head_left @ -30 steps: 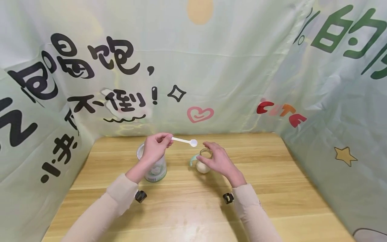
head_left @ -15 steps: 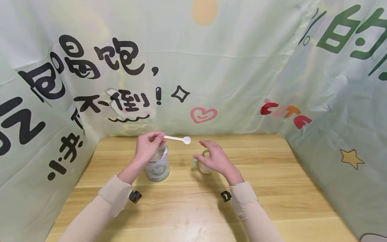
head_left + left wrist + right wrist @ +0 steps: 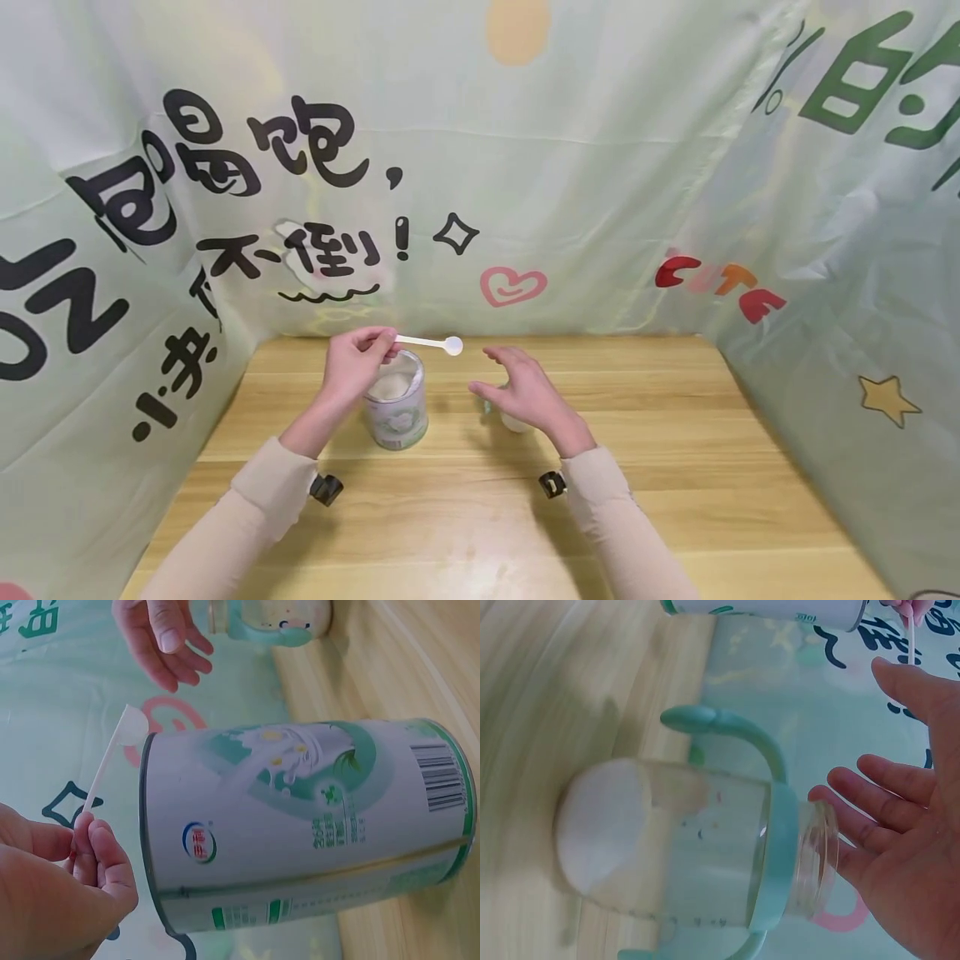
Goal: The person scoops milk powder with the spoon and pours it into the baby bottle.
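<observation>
My left hand [image 3: 352,362] pinches the handle of a white plastic scoop [image 3: 453,345]. The scoop is level above and beyond the open milk powder can [image 3: 397,423], its bowl pointing right. Pale powder shows inside the can's mouth. In the left wrist view, the scoop [image 3: 133,726] stands beside the can's rim. My right hand [image 3: 534,402] is spread by the neck of a clear baby bottle [image 3: 712,840] with a mint-green handle ring. White powder lies in the bottle's base. Whether the right fingertips touch the neck, I cannot tell. From the head, this hand hides much of the bottle.
Can and bottle stand upright on a wooden table [image 3: 480,517], with a gap between them. Printed fabric [image 3: 600,208] walls in the back and both sides. A small black device [image 3: 327,489] sits at the left cuff, another [image 3: 552,484] at the right.
The left hand has drawn the scoop left, away from the bottle and nearer the can. My right hand has shifted slightly left over the bottle. The head view has turned a little left.
</observation>
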The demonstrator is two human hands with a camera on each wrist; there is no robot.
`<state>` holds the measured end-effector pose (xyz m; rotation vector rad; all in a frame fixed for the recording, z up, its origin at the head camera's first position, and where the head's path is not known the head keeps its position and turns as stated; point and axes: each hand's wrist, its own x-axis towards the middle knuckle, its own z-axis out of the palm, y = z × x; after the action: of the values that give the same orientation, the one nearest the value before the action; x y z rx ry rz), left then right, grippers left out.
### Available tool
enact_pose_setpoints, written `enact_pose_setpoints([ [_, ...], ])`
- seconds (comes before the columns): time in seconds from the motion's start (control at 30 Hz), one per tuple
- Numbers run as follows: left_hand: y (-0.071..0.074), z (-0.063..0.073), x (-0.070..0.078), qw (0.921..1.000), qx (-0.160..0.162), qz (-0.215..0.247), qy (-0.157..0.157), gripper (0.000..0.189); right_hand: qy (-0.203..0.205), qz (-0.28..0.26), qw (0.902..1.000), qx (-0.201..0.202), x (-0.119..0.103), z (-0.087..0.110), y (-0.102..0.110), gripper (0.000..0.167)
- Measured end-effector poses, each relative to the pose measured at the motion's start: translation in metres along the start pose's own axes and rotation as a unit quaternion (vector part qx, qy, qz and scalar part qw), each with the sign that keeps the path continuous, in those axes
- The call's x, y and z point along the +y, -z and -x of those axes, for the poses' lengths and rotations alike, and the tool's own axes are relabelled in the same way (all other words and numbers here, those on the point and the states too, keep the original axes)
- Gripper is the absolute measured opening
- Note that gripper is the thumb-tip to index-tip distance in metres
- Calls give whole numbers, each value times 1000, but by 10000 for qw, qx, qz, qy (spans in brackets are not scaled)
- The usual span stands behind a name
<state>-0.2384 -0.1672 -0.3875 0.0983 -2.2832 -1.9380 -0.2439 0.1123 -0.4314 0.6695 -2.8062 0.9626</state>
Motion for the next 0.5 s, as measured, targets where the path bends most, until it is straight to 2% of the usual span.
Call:
enact_pose_setpoints([
  [0.33, 15, 1, -5, 9998, 154, -134, 46, 31, 92, -4, 9999, -82, -15, -7, -8, 71],
  [0.5, 23, 2, -6, 9996, 273, -59, 30, 30, 250, -31, 9997, -74, -20, -12, -14, 71],
])
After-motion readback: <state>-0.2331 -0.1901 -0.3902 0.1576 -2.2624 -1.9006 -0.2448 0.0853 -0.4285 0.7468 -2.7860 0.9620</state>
